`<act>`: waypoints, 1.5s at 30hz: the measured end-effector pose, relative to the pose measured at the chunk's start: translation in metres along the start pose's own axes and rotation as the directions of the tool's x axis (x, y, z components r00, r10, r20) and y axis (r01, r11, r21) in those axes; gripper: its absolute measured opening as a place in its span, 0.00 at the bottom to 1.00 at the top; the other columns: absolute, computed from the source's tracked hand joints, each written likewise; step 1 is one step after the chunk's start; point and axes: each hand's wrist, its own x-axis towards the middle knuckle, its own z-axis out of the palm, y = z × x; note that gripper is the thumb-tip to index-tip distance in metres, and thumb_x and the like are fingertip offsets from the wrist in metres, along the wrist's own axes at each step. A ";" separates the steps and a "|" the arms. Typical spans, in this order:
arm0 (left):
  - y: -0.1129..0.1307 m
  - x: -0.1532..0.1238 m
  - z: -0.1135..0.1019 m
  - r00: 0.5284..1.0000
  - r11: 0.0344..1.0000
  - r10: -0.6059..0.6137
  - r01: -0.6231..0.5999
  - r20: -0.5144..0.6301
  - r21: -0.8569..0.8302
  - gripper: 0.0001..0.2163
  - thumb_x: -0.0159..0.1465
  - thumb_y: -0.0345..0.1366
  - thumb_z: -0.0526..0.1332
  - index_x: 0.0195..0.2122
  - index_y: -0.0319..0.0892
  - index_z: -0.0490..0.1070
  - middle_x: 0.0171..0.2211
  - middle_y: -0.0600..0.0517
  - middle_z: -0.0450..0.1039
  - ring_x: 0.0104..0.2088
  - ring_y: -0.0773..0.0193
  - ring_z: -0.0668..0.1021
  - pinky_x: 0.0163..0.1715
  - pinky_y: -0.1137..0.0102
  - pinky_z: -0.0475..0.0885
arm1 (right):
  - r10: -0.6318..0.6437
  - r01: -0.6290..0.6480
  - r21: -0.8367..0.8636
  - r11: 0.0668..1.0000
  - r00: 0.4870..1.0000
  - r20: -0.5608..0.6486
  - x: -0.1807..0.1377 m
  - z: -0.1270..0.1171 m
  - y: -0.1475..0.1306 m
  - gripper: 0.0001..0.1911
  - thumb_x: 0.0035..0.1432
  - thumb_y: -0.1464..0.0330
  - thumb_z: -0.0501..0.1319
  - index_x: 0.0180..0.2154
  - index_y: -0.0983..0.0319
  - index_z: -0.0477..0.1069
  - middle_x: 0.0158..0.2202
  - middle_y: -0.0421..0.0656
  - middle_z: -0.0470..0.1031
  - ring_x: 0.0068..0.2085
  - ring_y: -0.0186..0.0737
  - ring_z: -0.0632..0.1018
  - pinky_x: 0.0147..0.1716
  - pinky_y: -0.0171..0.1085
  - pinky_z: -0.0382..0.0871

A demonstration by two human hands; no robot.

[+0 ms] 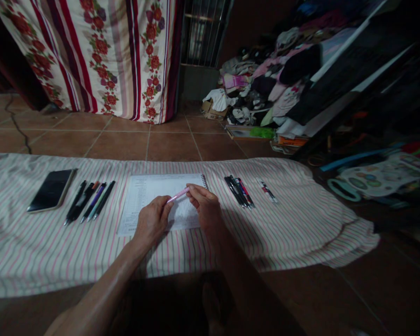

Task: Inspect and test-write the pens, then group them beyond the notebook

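Note:
Between my two hands is a pink pen (178,194), held slantwise above a spiral notebook (136,205). My left hand (153,215) pinches its lower left end, and my right hand (203,201) grips the upper right end with closed fingers. Printed or written lines cover the notebook page, and its wire coil shows at the top right. To the left of the notebook lie several pens (91,203) in a row. On its right side is a tight group of dark pens (238,191), with a white-and-dark pen (267,190) apart from them.
A dark-screened phone (51,190) rests on the striped cloth (294,233) at the left. Beyond the tiled floor (126,140) hangs a flowered curtain (122,60). A heap of clothes (266,84) fills the back right, and a child's patterned seat or toy (378,177) stands at the right.

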 end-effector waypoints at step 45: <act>0.017 -0.011 0.006 0.994 0.990 -0.078 0.068 0.075 0.124 0.14 0.66 0.39 0.44 0.41 0.42 0.66 0.27 0.51 0.73 0.28 0.62 0.76 0.28 0.71 0.63 | 0.098 -0.099 0.062 0.993 0.995 0.023 -0.005 0.002 -0.005 0.13 0.39 0.62 0.68 0.28 0.63 0.74 0.25 0.40 0.74 0.28 0.31 0.75 0.30 0.31 0.70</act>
